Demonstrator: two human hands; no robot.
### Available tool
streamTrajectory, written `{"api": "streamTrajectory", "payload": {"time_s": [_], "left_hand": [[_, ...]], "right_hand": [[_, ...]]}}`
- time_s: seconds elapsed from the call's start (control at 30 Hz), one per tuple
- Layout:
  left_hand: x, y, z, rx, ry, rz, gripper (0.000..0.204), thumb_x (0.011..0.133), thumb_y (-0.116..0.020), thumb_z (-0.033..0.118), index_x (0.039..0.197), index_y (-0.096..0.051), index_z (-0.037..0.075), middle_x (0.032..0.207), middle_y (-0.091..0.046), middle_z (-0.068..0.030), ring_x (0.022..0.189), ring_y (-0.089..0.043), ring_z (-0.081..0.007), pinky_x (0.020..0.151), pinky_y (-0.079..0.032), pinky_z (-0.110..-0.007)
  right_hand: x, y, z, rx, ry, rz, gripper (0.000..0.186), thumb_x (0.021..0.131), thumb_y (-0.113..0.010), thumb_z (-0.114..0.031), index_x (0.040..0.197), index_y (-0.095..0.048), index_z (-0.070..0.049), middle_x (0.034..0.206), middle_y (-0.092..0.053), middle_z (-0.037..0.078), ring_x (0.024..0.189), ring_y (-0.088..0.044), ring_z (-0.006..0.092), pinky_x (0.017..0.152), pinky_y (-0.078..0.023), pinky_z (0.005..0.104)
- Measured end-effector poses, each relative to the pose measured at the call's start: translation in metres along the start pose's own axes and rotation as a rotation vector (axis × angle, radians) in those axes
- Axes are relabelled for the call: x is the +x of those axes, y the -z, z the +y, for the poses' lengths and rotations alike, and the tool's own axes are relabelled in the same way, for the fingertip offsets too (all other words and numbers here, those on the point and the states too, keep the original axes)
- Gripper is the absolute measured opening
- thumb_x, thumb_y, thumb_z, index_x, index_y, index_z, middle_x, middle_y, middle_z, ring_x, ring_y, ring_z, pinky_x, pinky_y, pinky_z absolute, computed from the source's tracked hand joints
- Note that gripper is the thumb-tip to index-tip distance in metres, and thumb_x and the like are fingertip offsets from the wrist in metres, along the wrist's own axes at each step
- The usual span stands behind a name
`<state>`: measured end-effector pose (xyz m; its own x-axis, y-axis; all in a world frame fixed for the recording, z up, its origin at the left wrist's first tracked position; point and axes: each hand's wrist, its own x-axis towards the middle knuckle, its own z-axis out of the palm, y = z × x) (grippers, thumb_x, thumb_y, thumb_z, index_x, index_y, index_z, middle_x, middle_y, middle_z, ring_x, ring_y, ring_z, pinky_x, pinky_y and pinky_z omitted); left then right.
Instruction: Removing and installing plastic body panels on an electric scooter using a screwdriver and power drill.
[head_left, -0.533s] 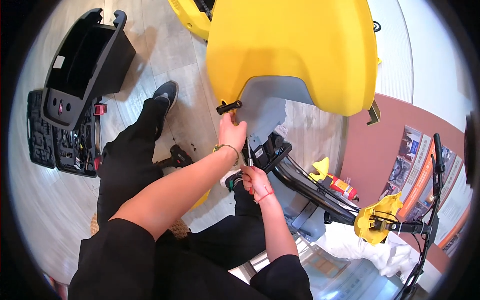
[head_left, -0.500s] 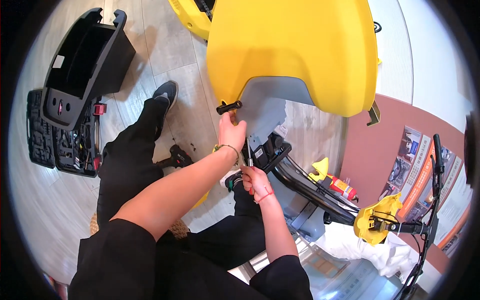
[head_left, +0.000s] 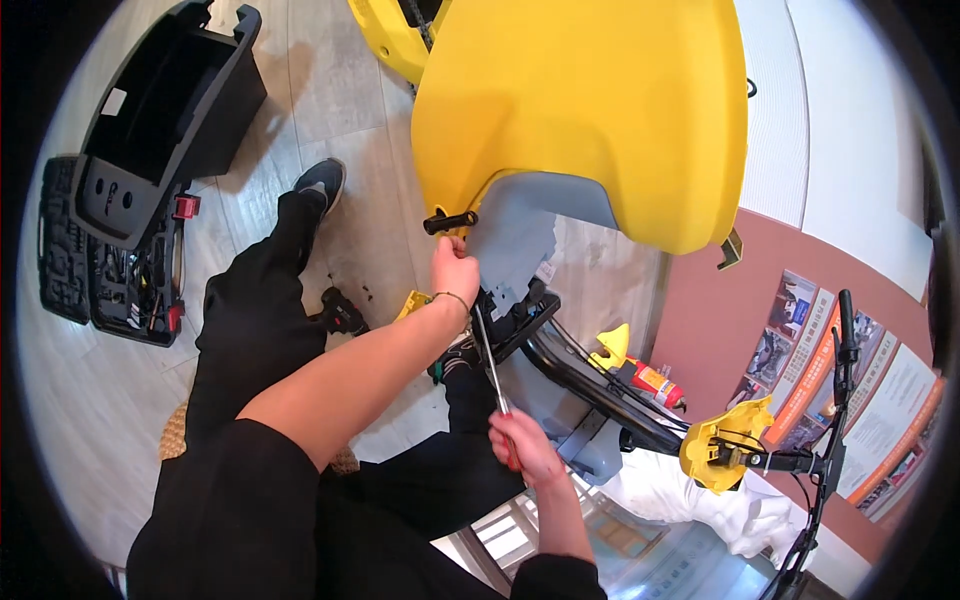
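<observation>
A large yellow body panel (head_left: 580, 110) of a small vehicle rises ahead, its front opening edged in grey. A black peg (head_left: 450, 222) sticks out at the panel's lower left corner. Just under that peg my left hand (head_left: 456, 272) has its fingers bent and closed against the corner; what they pinch is hidden. In my right hand (head_left: 527, 445), nearer to me, is a screwdriver (head_left: 494, 372) gripped by its red handle. Its long shaft points away toward the black frame (head_left: 525, 315) below the grey panel (head_left: 510, 225). The tip is hard to make out there.
A black plastic bin (head_left: 215, 115) and an open tool case (head_left: 130, 290) lie at left. A cordless drill (head_left: 342, 312) rests on the floor by my leg. To the right are a handlebar (head_left: 842, 370), a yellow housing (head_left: 720, 445), a red extinguisher (head_left: 655, 385) and a poster board (head_left: 850, 400).
My right hand has drawn back toward me with the screwdriver, and more of its shaft shows. My left hand stays under the peg. The whole view has shifted slightly.
</observation>
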<state>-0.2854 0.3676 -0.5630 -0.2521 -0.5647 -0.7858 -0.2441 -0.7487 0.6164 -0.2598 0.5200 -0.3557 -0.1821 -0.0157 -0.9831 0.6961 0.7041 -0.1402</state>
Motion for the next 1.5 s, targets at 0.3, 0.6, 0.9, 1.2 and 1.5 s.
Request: {"api": "streamTrajectory", "payload": {"time_s": [0.3, 0.6, 0.9, 1.2, 1.5], "left_hand": [[-0.002, -0.002, -0.001, -0.039, 0.062, -0.005, 0.023, 0.070, -0.045, -0.003, 0.092, -0.052, 0.001, 0.088, -0.053, -0.0140, 0.085, -0.052, -0.0278, 0.076, -0.042, -0.034], [-0.020, -0.011, 0.014, 0.062, -0.029, 0.074, 0.033, 0.071, -0.044, -0.001, 0.101, -0.056, 0.002, 0.098, -0.055, -0.0175, 0.094, -0.052, -0.0338, 0.082, -0.041, -0.037], [-0.019, -0.011, -0.004, -0.020, 0.064, -0.068, 0.036, 0.073, -0.043, 0.000, 0.109, -0.049, 0.002, 0.106, -0.055, -0.0227, 0.101, -0.051, -0.0390, 0.086, -0.040, -0.041], [-0.019, -0.012, -0.014, -0.063, 0.055, -0.057, 0.026, 0.076, -0.042, -0.005, 0.101, -0.050, -0.001, 0.093, -0.061, -0.0132, 0.088, -0.058, -0.0223, 0.079, -0.044, -0.030], [-0.016, -0.013, -0.026, -0.212, 0.036, -0.172, 0.026, 0.079, -0.043, -0.005, 0.103, -0.048, 0.000, 0.097, -0.060, -0.0106, 0.091, -0.057, -0.0192, 0.083, -0.042, -0.029]], "right_hand": [[-0.102, -0.068, -0.065, 0.292, 0.341, -0.214, 0.026, 0.092, -0.040, -0.021, 0.106, -0.044, 0.000, 0.067, -0.042, 0.007, 0.044, -0.037, 0.0107, 0.039, -0.028, 0.0204], [-0.065, -0.127, -0.113, 0.528, 0.355, -0.251, 0.028, 0.093, -0.034, -0.033, 0.099, -0.048, -0.010, 0.057, -0.037, 0.000, 0.039, -0.034, 0.0120, 0.039, -0.029, 0.0243], [-0.056, -0.168, -0.130, 0.791, 0.421, -0.388, 0.032, 0.095, -0.031, -0.028, 0.100, -0.049, -0.002, 0.060, -0.040, -0.001, 0.040, -0.035, 0.0088, 0.040, -0.030, 0.0235], [-0.040, -0.238, -0.154, 1.001, 0.604, -0.271, 0.021, 0.091, -0.042, -0.023, 0.091, -0.048, -0.003, 0.071, -0.043, -0.002, 0.057, -0.039, 0.0084, 0.046, -0.030, 0.0232], [-0.003, -0.297, -0.198, 1.038, 0.804, -0.126, 0.023, 0.092, -0.048, -0.021, 0.102, -0.045, -0.001, 0.095, -0.052, 0.008, 0.089, -0.053, 0.0176, 0.076, -0.044, 0.0299]]}}
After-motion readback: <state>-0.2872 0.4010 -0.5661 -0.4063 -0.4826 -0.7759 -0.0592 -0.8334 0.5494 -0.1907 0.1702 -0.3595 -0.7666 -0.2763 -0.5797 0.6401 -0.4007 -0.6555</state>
